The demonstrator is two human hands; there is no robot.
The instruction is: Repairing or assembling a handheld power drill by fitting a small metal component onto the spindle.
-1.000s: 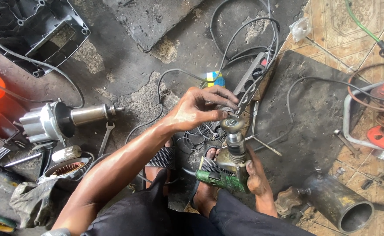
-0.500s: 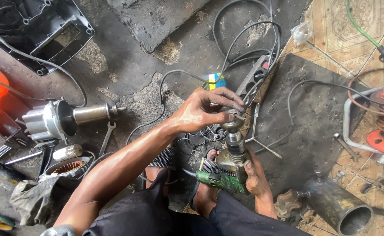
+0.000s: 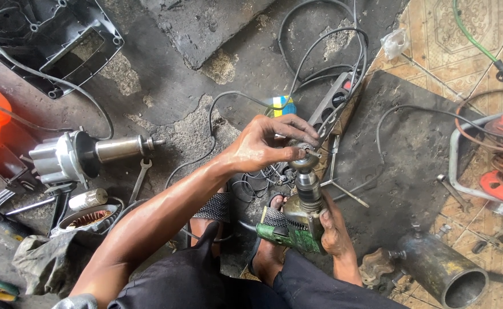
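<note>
Little has moved: left hand point(image 3: 263, 146) still pinches a small part at the chuck point(image 3: 304, 162); right hand point(image 3: 334, 232) stays clenched on the upright green drill point(image 3: 297, 220). Power strip point(image 3: 331, 103), cables, motor rotor point(image 3: 85, 154) and steel pipe point(image 3: 443, 272) crowd the grimy concrete floor point(image 3: 165, 80); the pinched part is indistinct.

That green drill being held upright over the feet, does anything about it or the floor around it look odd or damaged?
The worn green electric drill has chipped paint. The dark concrete floor is broken into pits, and a silver motor shaft assembly lies taken apart among loose tools.
</note>
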